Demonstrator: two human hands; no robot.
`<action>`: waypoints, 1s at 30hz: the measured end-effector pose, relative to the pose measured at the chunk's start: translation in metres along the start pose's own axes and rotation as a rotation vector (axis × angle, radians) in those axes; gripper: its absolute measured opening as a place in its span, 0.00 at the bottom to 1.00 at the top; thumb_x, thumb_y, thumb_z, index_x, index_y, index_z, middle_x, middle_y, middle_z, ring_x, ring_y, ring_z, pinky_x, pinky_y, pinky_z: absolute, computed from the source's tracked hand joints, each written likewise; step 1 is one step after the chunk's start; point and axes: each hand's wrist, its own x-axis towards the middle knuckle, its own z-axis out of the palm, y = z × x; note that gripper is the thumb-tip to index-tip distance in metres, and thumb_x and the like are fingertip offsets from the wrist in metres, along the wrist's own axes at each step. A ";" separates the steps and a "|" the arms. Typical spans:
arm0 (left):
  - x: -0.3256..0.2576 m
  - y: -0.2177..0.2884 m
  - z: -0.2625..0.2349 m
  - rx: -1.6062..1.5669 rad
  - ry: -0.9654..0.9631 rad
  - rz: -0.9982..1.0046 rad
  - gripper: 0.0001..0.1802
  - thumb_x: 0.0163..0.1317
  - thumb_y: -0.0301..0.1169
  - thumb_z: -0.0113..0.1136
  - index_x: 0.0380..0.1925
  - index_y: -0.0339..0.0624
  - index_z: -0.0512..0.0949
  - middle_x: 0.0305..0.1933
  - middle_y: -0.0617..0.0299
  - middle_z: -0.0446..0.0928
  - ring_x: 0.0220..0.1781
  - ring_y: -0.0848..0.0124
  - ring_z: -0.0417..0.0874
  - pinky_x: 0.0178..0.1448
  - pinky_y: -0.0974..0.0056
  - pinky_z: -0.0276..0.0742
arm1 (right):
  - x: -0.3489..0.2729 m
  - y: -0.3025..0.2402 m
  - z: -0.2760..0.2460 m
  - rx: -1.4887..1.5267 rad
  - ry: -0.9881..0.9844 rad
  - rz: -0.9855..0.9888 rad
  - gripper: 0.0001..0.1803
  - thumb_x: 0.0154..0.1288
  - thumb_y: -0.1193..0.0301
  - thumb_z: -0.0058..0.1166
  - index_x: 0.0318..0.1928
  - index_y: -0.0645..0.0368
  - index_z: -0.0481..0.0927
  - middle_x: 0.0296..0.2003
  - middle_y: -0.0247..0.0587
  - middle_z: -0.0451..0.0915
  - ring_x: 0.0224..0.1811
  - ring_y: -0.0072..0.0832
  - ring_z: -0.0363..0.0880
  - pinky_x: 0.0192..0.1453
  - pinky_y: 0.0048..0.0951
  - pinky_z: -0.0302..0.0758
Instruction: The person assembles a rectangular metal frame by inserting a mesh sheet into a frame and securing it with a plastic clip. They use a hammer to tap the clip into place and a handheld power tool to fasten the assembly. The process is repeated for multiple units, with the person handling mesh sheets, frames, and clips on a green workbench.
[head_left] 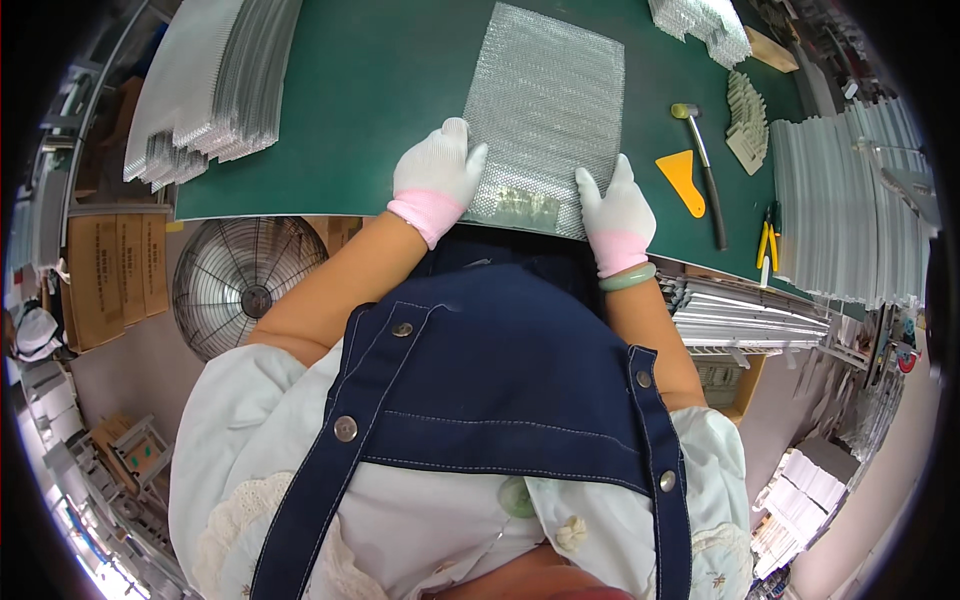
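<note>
A rectangular silver metal mesh sheet lies on the green tabletop, its near end at the table's front edge. A shiny, smoother strip shows at that near end. My left hand, in a white glove with a pink cuff, rests against the sheet's left edge, thumb and fingers apart. On the other side, my right hand wears a matching glove, with its thumb over the sheet near the front right corner. Its stretched fingers run along the right edge. Whether any fingertips reach under the sheet, I cannot tell.
Stacked mesh sheets stand at the far left, with grey pleated panels at the right. Right of the sheet lie a yellow scraper, a hammer, yellow-handled pliers and beige strips. A large fan stands below left.
</note>
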 end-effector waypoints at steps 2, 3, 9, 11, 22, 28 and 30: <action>0.003 0.002 -0.001 0.009 -0.045 -0.032 0.21 0.65 0.44 0.61 0.45 0.36 0.74 0.39 0.45 0.82 0.39 0.48 0.85 0.43 0.50 0.80 | 0.002 0.002 0.003 -0.015 0.012 0.001 0.43 0.66 0.41 0.53 0.64 0.67 0.69 0.35 0.56 0.84 0.38 0.50 0.85 0.40 0.46 0.81; 0.003 0.004 -0.002 0.013 -0.068 -0.048 0.21 0.64 0.44 0.62 0.45 0.36 0.74 0.43 0.45 0.82 0.41 0.49 0.85 0.44 0.50 0.80 | 0.002 0.002 0.003 -0.023 0.017 0.002 0.43 0.66 0.40 0.52 0.64 0.67 0.69 0.34 0.55 0.84 0.37 0.50 0.85 0.40 0.46 0.81; 0.008 -0.003 -0.005 0.238 0.253 0.280 0.25 0.61 0.38 0.63 0.58 0.47 0.73 0.67 0.48 0.66 0.66 0.53 0.70 0.62 0.47 0.71 | 0.003 -0.008 -0.013 -0.255 0.109 -0.038 0.40 0.62 0.42 0.58 0.63 0.61 0.72 0.46 0.54 0.82 0.46 0.46 0.84 0.42 0.44 0.81; 0.013 -0.011 0.008 0.272 0.168 0.335 0.29 0.61 0.35 0.60 0.64 0.51 0.70 0.69 0.52 0.65 0.71 0.54 0.64 0.69 0.41 0.63 | 0.016 0.003 -0.001 -0.170 0.210 -0.208 0.38 0.60 0.46 0.61 0.64 0.58 0.72 0.59 0.52 0.75 0.61 0.46 0.75 0.56 0.47 0.74; 0.037 -0.013 -0.015 0.362 -0.218 0.354 0.38 0.67 0.49 0.53 0.72 0.44 0.61 0.76 0.50 0.61 0.78 0.49 0.58 0.78 0.36 0.46 | 0.060 0.015 -0.001 -0.258 -0.079 -0.521 0.39 0.69 0.48 0.50 0.72 0.58 0.62 0.73 0.50 0.61 0.77 0.44 0.55 0.76 0.59 0.51; 0.079 0.036 -0.050 0.682 -0.618 0.321 0.52 0.52 0.66 0.64 0.69 0.42 0.67 0.73 0.50 0.66 0.79 0.52 0.57 0.81 0.41 0.39 | 0.171 0.018 -0.067 0.240 -0.576 -0.419 0.33 0.67 0.44 0.53 0.50 0.65 0.83 0.51 0.58 0.83 0.58 0.50 0.79 0.65 0.40 0.72; 0.092 0.056 -0.048 0.806 -0.737 0.306 0.53 0.50 0.67 0.66 0.67 0.40 0.70 0.71 0.50 0.68 0.79 0.54 0.57 0.82 0.42 0.37 | 0.242 0.019 -0.076 0.458 -0.179 -0.281 0.30 0.68 0.47 0.53 0.52 0.64 0.83 0.50 0.57 0.84 0.56 0.48 0.81 0.63 0.39 0.74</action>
